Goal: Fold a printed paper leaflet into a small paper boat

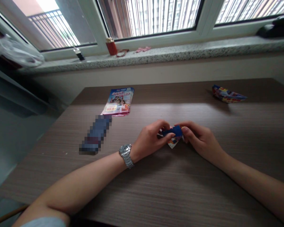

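Between my two hands is a small piece of folded printed paper, blue on top with a white and orange corner pointing down. My left hand, with a silver watch on its wrist, pinches the paper's left side between thumb and fingers. On the other side, the thumb and fingers of my right hand grip the right edge. Both hands are just above the wooden table. Part of the paper is hidden behind my fingers.
A stack of printed flyers lies at the back left, with a blurred dark phone-like object nearer me. A folded paper shape rests at the back right. On the stone windowsill stands a red container.
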Demonstrator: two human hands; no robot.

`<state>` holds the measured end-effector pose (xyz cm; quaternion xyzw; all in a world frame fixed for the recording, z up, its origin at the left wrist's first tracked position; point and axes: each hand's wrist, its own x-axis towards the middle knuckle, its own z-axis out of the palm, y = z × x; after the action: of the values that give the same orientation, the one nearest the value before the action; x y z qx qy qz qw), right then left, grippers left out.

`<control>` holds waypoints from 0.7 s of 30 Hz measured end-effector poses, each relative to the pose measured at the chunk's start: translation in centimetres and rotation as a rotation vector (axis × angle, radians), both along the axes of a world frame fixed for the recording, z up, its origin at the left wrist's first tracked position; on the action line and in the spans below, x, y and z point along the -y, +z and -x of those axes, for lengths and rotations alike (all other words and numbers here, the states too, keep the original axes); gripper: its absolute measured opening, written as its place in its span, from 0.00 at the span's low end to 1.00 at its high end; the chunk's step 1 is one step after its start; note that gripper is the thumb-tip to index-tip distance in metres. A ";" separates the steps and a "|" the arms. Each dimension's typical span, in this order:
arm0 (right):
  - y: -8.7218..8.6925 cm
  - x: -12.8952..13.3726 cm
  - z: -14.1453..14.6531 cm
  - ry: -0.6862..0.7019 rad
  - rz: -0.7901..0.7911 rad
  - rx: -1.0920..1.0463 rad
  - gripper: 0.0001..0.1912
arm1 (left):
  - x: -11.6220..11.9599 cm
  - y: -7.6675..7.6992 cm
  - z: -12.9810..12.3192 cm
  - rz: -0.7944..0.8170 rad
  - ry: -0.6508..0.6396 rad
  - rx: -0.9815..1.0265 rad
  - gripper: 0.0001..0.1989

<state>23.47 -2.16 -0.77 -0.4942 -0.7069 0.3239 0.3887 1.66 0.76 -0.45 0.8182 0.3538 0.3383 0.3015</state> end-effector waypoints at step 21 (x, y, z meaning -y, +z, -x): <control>-0.5 -0.5 -0.3 -0.014 0.120 -0.062 0.14 | -0.7 -0.2 0.3 0.007 -0.059 0.022 0.07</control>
<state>23.77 -1.66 -1.29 -0.5111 -0.6704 0.3781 0.3826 1.31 1.49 -0.70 0.8235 0.3273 0.3369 0.3181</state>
